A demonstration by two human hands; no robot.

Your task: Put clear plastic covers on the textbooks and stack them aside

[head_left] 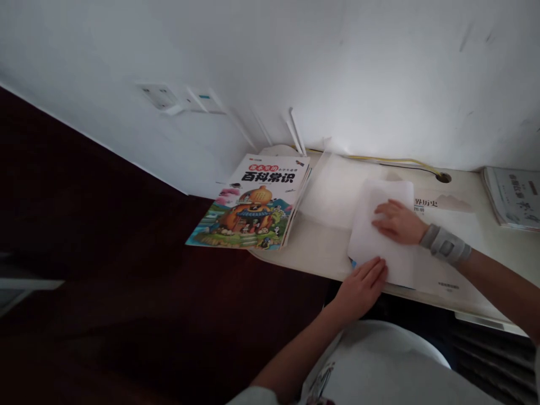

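A white sheet or flap [392, 194] lies folded over part of a pale book [447, 253] with Chinese characters on its cover. My right hand [400, 222] rests on the sheet with fingers spread, and a grey band circles that wrist. At the sheet's near left edge, my left hand [363, 286] presses down with its fingers stretched out; its thumb is not clear. A blue corner peeks out under the sheet beside the left fingers. To the left, a clear plastic cover [327, 191] stands partly raised on the desk, apart from both hands.
A stack topped by a colourful book [253, 208] overhangs the left end of the white desk [310, 239]. More books [514, 197] lie at the far right. A yellow cable [379, 160] runs along the wall to a hole in the desktop. Sockets [159, 97] are on the wall.
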